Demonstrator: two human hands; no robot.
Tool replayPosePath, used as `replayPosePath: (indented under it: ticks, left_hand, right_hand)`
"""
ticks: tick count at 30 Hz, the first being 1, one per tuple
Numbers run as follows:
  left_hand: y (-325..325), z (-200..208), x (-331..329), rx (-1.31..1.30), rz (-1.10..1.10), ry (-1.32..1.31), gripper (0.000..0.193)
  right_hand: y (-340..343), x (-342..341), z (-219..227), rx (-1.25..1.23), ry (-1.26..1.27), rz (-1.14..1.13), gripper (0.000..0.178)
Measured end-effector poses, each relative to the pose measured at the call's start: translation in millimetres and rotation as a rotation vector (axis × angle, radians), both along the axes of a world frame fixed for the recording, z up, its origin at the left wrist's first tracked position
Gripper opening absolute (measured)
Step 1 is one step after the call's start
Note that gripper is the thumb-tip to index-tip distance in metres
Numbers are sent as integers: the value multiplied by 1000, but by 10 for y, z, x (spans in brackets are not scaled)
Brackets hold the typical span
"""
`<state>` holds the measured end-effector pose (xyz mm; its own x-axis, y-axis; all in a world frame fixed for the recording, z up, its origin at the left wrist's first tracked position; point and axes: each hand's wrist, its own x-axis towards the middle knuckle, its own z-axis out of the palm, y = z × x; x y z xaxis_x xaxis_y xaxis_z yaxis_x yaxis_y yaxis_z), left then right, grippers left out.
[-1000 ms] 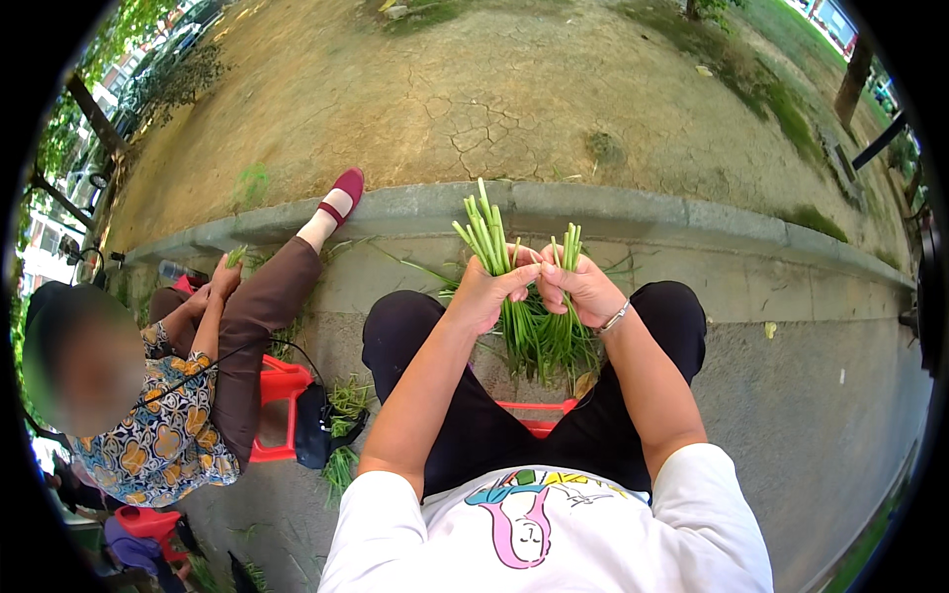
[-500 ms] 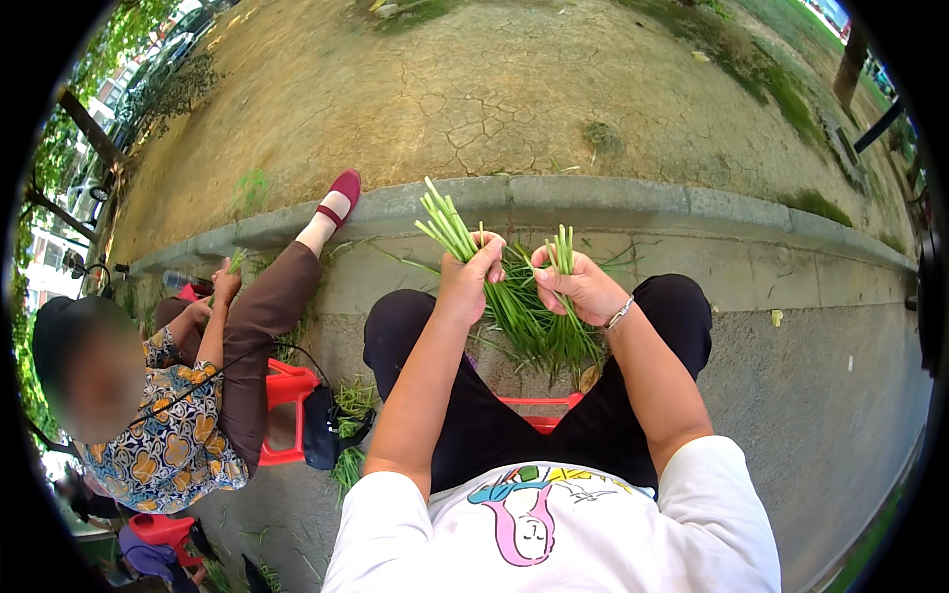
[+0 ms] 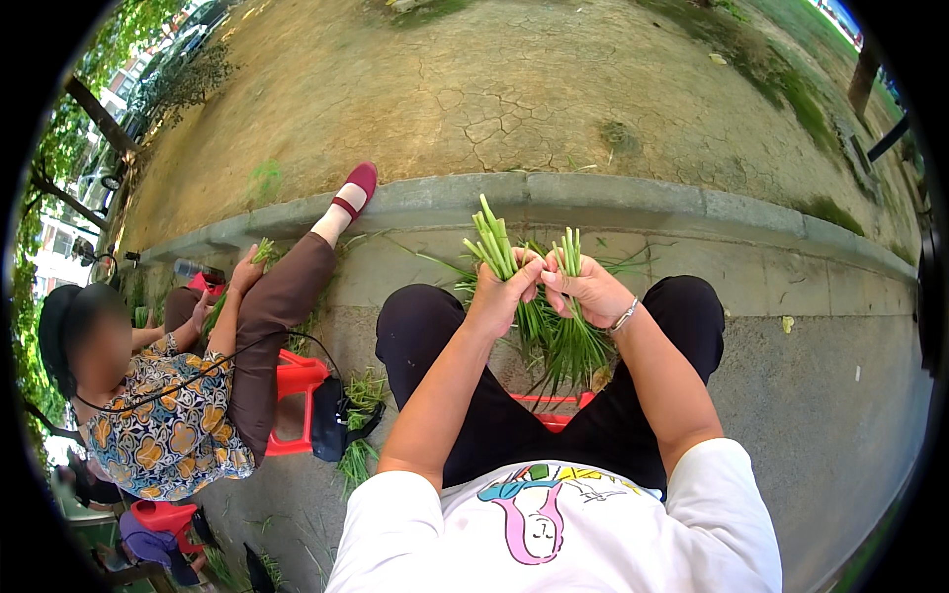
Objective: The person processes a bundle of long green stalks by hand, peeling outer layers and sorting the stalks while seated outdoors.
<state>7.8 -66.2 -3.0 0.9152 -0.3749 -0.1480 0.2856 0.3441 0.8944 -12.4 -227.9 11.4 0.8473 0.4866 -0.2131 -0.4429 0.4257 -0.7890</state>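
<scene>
My left hand (image 3: 502, 295) is closed around a thick bunch of garlic chives (image 3: 491, 242), the pale thick ends pointing up and away from me. Beside it, my right hand (image 3: 593, 294) grips a thinner bunch of garlic chives (image 3: 569, 253), whose green leaves hang below the palm. The fingertips of both hands meet between the bunches; whether a single stalk is pinched there is hard to see. Under the hands, between my knees, more long green chives (image 3: 534, 331) lie in a loose heap, partly covered by the hands.
To my left sits a person in a patterned shirt (image 3: 173, 420), holding greens. Near them are a red plastic stool (image 3: 297, 400), a dark bag (image 3: 328, 425) and scattered greens (image 3: 358, 460). A low stone kerb (image 3: 633, 198) runs across in front, with cracked bare earth beyond.
My hands have come together, the left moving rightward with its bunch until the fingertips meet. Both bunches remain held. The view has shifted slightly.
</scene>
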Motion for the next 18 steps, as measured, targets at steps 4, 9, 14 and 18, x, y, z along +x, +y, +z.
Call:
replayPosePath:
  ticks: [4, 9, 14, 18]
  left_hand:
    - [146, -112, 125, -67, 79, 56, 10]
    - [194, -18, 121, -106, -104, 156, 15]
    - [124, 39, 70, -190, -298, 185, 55]
    - [63, 91, 7, -175, -281, 232, 59]
  right_hand:
    - [-18, 27, 58, -86, -79, 37, 20]
    - [-77, 72, 22, -199, -128, -25, 20]
    - [5, 98, -47, -174, -85, -165, 18]
    - [101, 50, 84, -188, -72, -152, 11]
